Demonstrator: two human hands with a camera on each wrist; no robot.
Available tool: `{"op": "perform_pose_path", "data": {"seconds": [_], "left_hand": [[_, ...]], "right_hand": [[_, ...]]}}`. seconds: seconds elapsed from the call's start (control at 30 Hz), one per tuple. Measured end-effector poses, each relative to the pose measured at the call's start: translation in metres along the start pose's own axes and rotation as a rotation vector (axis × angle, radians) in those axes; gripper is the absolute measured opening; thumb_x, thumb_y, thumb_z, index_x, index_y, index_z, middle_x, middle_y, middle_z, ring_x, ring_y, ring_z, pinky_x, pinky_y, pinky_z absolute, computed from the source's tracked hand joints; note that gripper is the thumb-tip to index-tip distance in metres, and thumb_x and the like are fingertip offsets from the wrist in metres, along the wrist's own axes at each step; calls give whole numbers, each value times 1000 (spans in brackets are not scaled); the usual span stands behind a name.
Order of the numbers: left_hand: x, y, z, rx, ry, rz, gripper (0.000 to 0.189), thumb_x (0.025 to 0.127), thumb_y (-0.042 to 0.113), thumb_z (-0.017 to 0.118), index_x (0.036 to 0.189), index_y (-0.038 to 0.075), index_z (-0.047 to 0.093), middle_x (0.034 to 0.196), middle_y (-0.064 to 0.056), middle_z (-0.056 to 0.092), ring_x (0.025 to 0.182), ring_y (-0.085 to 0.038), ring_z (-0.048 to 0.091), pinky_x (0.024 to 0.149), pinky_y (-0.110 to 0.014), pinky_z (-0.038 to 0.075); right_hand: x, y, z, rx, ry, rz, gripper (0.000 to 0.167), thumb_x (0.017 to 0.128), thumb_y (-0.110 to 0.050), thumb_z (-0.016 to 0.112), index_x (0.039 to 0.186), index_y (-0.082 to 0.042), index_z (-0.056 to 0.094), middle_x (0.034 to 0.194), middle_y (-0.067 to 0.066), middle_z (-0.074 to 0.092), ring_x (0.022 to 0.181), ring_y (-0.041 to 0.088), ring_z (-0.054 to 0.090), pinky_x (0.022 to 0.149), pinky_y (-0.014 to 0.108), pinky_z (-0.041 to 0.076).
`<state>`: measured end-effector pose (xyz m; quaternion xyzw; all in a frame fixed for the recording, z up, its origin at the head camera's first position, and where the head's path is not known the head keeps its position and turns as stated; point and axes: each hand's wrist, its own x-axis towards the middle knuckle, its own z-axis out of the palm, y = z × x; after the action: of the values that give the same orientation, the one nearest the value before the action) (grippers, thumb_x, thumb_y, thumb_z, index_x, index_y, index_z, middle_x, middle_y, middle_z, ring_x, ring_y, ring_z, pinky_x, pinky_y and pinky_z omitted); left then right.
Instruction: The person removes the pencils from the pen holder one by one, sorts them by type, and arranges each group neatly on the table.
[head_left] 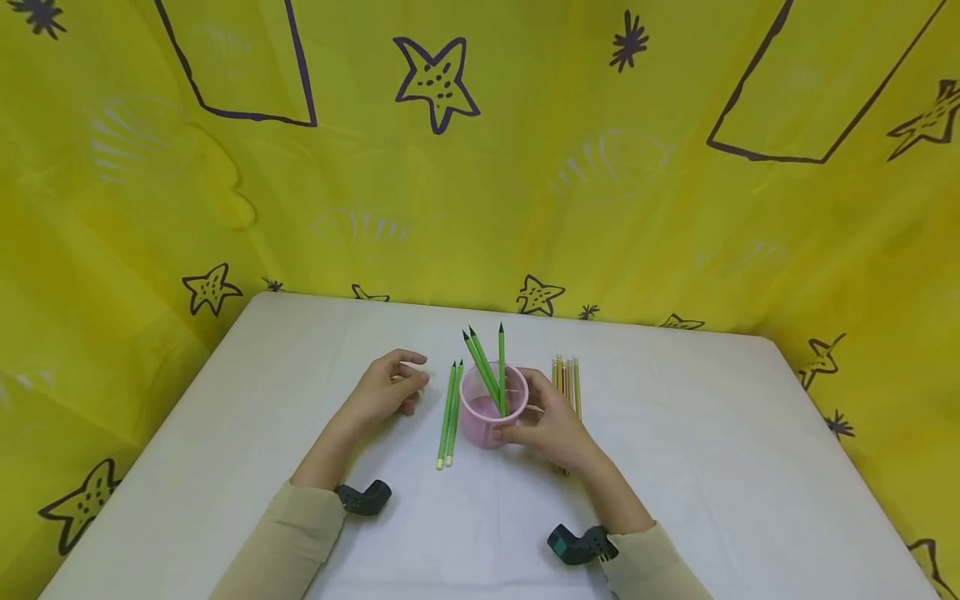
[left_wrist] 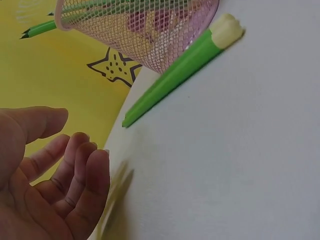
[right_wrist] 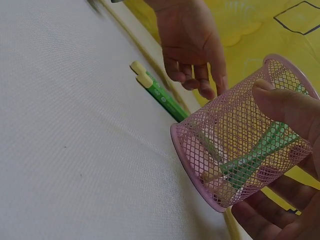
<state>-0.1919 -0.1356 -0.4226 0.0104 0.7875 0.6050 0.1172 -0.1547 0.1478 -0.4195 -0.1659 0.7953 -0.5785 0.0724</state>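
Pink cup (head_left: 477, 428), between loose greens and yellows, is gripped at its side by your right hand (head_left: 551, 425); can't tell if its base touches the table (head_left: 712, 417). It holds three green pencils (head_left: 486, 367), tips up, splayed. Tilt it far and they'd likely slide out. Two loose greens (head_left: 447, 415) just left: bumping them could start a roll. Yellows (head_left: 577, 383) run behind your right hand; a low drag may scatter them. Your left hand (head_left: 386, 387) is relaxed, holding nothing.
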Motion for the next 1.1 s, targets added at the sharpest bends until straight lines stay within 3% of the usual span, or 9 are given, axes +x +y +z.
{"op": "perform_pose_path", "data": {"seconds": [0.27,0.43,0.63,0.73,0.87,1.1], "left_hand": [[-8,14,5,11,-14,102,37,99,16,62,132,2,56,116,-23,63,98,-35,66,82,-39,60],[-13,23,13,-82,-40,138,39,100,18,61,133,0,55,125,-25,59,112,-39,62,93,-48,57],[-11,29,26,-130,-46,160,43,100,25,62,135,1,55,132,-20,59,118,-33,62,96,-47,56],[-8,32,32,-158,-54,179,41,100,24,61,135,2,56,134,-22,58,121,-35,60,94,-45,57],[-5,35,40,-180,-51,197,37,100,20,60,133,2,57,130,-20,60,120,-41,59,92,-44,58],[1,36,50,-160,-34,220,33,98,19,62,124,0,59,123,-19,62,118,-42,60,99,-51,53]], "right_hand": [[0,2,0,2,-4,-20,83,70,-13,91,140,-17,48,134,9,60,120,33,58,101,49,51],[1,0,2,3,-6,-6,84,69,-14,91,140,-18,48,135,7,60,120,31,59,101,47,51],[1,-1,2,-8,-5,-8,85,69,-14,91,141,-15,47,135,7,60,122,31,58,103,51,49],[2,-1,2,-7,0,-5,85,69,-14,92,141,-16,47,136,7,60,122,31,58,104,51,48],[2,0,2,1,-10,1,83,70,-14,91,141,-15,47,138,9,58,124,33,57,104,50,48],[0,-1,2,9,-7,-2,82,70,-14,91,140,-16,47,137,10,58,124,34,57,105,52,48]]}}
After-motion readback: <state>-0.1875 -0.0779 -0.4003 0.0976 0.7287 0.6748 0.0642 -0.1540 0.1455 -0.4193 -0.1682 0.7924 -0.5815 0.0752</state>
